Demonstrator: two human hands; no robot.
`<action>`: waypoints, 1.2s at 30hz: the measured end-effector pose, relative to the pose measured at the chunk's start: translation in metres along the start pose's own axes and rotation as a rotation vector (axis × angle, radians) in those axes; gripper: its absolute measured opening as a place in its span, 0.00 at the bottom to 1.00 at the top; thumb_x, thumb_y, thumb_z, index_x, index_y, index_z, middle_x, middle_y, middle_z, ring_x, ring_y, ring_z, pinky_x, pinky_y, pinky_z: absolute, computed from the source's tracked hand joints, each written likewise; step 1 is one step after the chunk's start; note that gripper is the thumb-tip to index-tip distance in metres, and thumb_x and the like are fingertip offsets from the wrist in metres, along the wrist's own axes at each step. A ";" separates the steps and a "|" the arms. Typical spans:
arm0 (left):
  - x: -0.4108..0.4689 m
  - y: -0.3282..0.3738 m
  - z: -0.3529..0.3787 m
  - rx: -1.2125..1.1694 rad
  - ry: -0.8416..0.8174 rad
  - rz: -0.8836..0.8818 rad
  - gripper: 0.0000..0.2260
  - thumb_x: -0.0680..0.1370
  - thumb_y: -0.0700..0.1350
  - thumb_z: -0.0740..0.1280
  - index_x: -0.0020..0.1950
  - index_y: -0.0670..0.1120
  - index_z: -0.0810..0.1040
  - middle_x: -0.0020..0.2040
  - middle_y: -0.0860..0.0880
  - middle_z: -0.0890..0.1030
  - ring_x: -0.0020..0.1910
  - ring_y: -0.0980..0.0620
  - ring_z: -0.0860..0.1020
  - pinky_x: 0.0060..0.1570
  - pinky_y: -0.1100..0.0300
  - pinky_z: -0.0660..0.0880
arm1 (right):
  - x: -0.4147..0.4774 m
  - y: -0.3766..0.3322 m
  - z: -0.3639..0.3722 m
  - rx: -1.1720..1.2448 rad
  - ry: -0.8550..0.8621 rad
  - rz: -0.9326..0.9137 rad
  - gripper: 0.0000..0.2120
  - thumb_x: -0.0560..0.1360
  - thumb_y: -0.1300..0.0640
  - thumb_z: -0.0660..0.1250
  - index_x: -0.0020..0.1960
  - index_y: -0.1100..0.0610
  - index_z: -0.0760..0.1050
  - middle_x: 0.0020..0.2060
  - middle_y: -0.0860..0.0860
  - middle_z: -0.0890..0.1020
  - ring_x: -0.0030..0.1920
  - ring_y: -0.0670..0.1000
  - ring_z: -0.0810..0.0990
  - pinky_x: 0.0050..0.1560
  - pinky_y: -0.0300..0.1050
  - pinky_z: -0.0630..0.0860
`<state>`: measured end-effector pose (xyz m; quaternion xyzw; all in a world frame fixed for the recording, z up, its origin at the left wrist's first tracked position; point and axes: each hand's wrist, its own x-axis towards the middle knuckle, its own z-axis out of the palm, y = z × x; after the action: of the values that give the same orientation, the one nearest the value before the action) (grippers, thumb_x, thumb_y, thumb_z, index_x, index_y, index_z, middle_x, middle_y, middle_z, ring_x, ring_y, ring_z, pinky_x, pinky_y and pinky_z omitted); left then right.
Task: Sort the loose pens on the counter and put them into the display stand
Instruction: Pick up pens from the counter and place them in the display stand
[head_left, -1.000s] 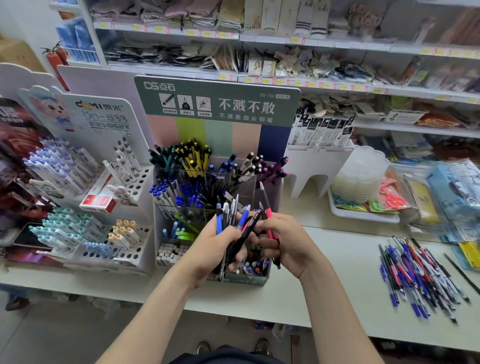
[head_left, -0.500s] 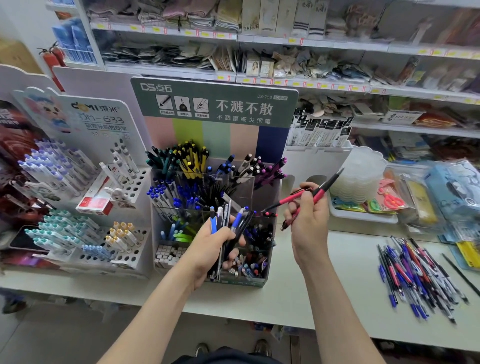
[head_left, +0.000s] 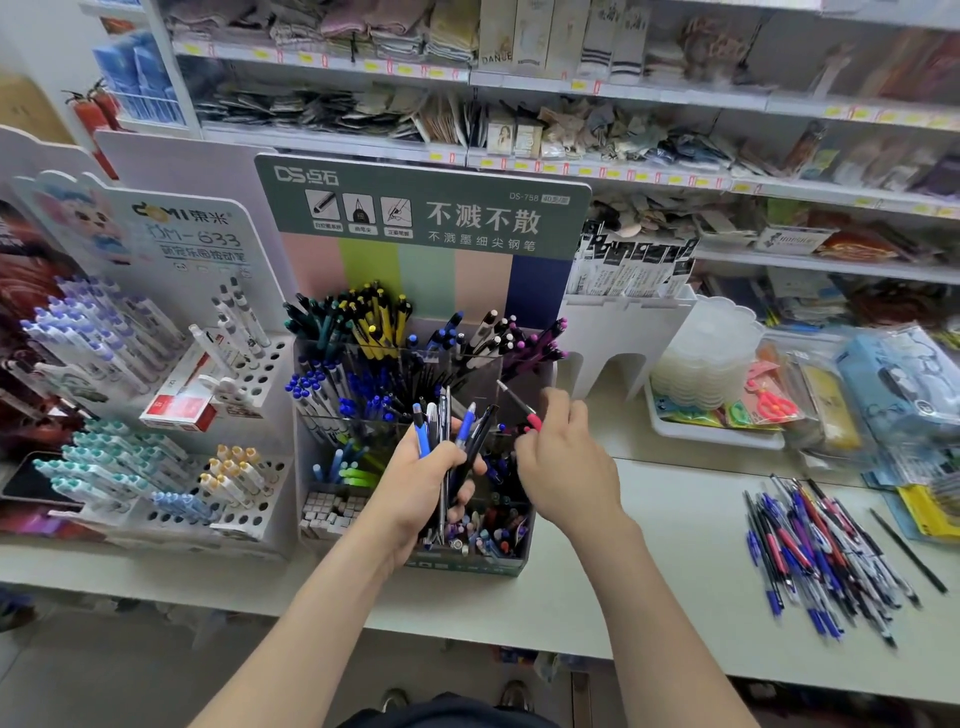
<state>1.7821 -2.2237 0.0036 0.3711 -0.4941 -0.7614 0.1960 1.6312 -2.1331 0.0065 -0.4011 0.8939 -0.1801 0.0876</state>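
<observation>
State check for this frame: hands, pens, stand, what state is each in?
Left hand: grips a bundle of pens, held upright.
Right hand: pinches a red pen, tilted, over the display stand.
Display stand: upright, compartments partly filled with pens.
Loose pens: heaped on the counter, untouched, right of the stand.

Shop interior. A white desk (head_left: 675, 587) runs the full width of the room. Behind its far edge, white metal shelves (head_left: 597, 88) rise in tiers. Yellow price tags (head_left: 371, 66) line each lip. The shelves are packed with folded cloth and small packaged goods, mostly too blurred to identify. Past the desk's far left corner, a red fire extinguisher (head_left: 98, 111) stands by a white wall (head_left: 21, 47), with a brown carton (head_left: 23, 106) beside it. Below the near edge is grey floor (head_left: 104, 675). Light is even and diffuse, shadows soft.
</observation>
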 end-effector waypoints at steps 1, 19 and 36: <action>0.001 0.000 0.000 -0.001 0.005 0.000 0.12 0.84 0.36 0.60 0.67 0.43 0.70 0.42 0.44 0.84 0.32 0.49 0.73 0.29 0.56 0.67 | 0.000 -0.006 -0.007 -0.056 -0.039 -0.002 0.15 0.85 0.55 0.57 0.70 0.58 0.62 0.60 0.56 0.68 0.44 0.62 0.76 0.39 0.51 0.70; 0.001 0.000 0.003 -0.001 0.091 0.094 0.10 0.85 0.37 0.62 0.65 0.46 0.74 0.51 0.40 0.87 0.40 0.45 0.77 0.32 0.53 0.71 | 0.043 -0.063 -0.046 -0.583 -0.349 -0.241 0.17 0.78 0.65 0.68 0.66 0.59 0.74 0.60 0.57 0.77 0.56 0.62 0.80 0.48 0.55 0.75; -0.003 -0.001 -0.005 -0.029 0.101 0.115 0.10 0.85 0.36 0.62 0.62 0.48 0.76 0.49 0.43 0.87 0.39 0.46 0.77 0.32 0.53 0.71 | 0.045 -0.028 -0.061 -0.367 -0.263 -0.229 0.07 0.76 0.66 0.66 0.44 0.57 0.69 0.40 0.53 0.71 0.38 0.56 0.74 0.35 0.48 0.69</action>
<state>1.7877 -2.2248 0.0028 0.3771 -0.4932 -0.7363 0.2693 1.6024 -2.1691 0.0730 -0.5290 0.8412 0.0300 0.1080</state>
